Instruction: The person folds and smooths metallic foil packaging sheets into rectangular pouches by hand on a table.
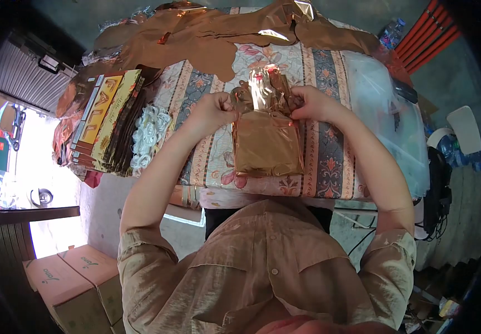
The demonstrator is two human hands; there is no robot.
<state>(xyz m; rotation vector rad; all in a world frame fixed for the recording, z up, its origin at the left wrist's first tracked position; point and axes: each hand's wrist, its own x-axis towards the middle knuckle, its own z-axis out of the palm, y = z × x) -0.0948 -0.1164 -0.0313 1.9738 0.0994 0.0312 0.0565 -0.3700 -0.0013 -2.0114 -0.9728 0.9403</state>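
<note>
A folded gold foil balloon [268, 146] lies flat near the front edge of the table, its lower part a neat rectangle. Its upper part is crumpled and shiny, with glare on it. My left hand [216, 108] pinches the left edge of the foil between thumb and fingers. On the opposite side my right hand [314, 104] grips the right edge in the same way, at about the same height. Both forearms reach in from below.
Flat gold foil sheets [168, 47] spread across the back of the patterned tablecloth [326, 150]. Printed packets [104, 119] and bundled white ribbon [150, 131] lie left. Clear plastic bags [382, 111] cover the right side. Cardboard boxes [73, 278] stand on the floor at lower left.
</note>
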